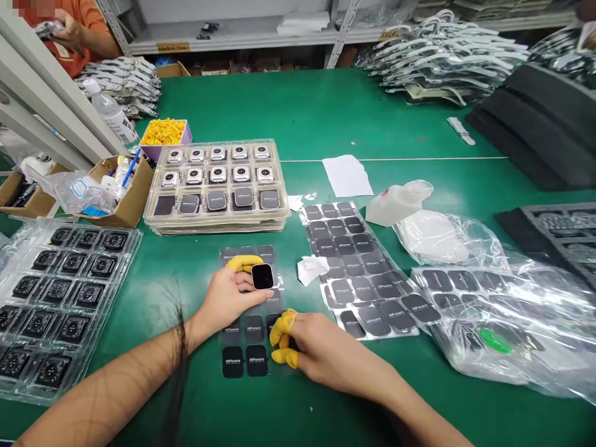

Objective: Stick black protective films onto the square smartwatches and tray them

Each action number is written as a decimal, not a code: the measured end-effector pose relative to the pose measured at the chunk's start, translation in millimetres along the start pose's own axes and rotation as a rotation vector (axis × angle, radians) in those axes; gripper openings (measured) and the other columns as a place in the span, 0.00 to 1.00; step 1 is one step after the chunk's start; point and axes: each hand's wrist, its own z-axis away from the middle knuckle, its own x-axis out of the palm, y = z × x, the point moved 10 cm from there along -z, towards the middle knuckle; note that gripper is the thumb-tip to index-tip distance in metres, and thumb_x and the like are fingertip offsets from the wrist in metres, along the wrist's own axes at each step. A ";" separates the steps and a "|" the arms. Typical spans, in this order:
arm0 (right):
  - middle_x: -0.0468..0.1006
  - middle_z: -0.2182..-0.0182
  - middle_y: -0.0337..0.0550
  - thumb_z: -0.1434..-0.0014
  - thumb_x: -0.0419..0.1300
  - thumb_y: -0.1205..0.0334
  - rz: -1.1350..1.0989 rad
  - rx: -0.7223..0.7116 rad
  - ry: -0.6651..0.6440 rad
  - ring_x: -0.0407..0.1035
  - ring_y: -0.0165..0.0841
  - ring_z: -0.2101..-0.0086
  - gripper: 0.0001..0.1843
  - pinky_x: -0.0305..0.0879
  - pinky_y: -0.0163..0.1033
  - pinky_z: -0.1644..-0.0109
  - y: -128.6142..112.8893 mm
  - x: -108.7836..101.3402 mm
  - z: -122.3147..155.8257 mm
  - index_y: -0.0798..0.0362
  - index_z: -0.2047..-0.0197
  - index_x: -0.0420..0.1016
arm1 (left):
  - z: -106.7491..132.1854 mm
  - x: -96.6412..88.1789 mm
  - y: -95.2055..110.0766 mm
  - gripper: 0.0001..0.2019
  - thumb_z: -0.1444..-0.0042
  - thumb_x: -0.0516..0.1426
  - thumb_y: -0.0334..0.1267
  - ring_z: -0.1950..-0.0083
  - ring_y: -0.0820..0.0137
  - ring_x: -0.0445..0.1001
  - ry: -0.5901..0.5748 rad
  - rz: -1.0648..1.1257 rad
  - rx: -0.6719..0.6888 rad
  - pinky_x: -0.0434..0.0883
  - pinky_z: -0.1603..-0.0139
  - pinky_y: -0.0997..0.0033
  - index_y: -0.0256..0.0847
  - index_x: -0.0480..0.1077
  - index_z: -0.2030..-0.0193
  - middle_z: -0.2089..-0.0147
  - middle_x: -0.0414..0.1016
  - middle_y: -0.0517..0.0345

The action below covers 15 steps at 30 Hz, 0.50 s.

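Note:
My left hand (227, 300) is shut on a square black-faced smartwatch body (262, 276), with a yellow finger cot on one fingertip. My right hand (316, 344), its fingers in yellow finger cots (283, 338), pinches at the edge of a black HiFuture adhesive pad (279, 329). That pad is partly hidden by the fingers. Both hands are above a clear backing sheet of black pads (244, 329). Two pads at its near end (233, 362) lie uncovered.
A clear tray of watches and pads (216, 186) stands ahead. A blister tray of watch bodies (60, 304) lies left, and another pad sheet (367, 273) lies right. Beyond are a plastic bag (493, 316), a cardboard box (125, 192) and a co-worker's hands (60, 31).

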 end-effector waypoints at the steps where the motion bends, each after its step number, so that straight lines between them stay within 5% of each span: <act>1: 0.78 0.72 0.36 0.45 0.62 0.75 -0.019 0.039 -0.037 0.67 0.26 0.75 0.08 0.57 0.32 0.72 5.5 1.1 0.1 0.53 0.64 0.77 | -0.1 -0.3 0.5 0.30 0.55 0.73 0.41 0.66 0.71 0.79 0.005 0.004 0.001 0.76 0.63 0.74 0.39 0.69 0.46 0.65 0.80 0.57; 8: 0.74 0.75 0.32 0.39 0.63 0.62 -0.377 0.092 -0.101 0.60 0.25 0.79 0.08 0.57 0.31 0.76 17.7 -3.9 6.4 0.48 0.55 0.74 | 0.2 1.7 1.6 0.31 0.56 0.73 0.39 0.64 0.69 0.81 -0.009 -0.020 0.021 0.78 0.59 0.70 0.40 0.69 0.46 0.64 0.81 0.57; 13: 0.76 0.75 0.31 0.37 0.61 0.64 -0.277 0.065 -0.079 0.63 0.25 0.79 0.09 0.58 0.31 0.77 13.0 2.0 5.9 0.47 0.53 0.74 | 0.5 1.2 4.5 0.30 0.57 0.73 0.39 0.64 0.67 0.82 -0.002 -0.062 0.037 0.79 0.59 0.68 0.39 0.70 0.48 0.65 0.81 0.56; 15: 0.79 0.70 0.34 0.35 0.61 0.59 -0.186 0.018 0.074 0.66 0.27 0.76 0.09 0.62 0.33 0.73 15.7 -15.4 3.2 0.46 0.52 0.76 | 0.8 1.8 6.6 0.30 0.57 0.73 0.39 0.64 0.67 0.82 -0.001 -0.064 0.046 0.79 0.59 0.68 0.39 0.70 0.48 0.65 0.81 0.56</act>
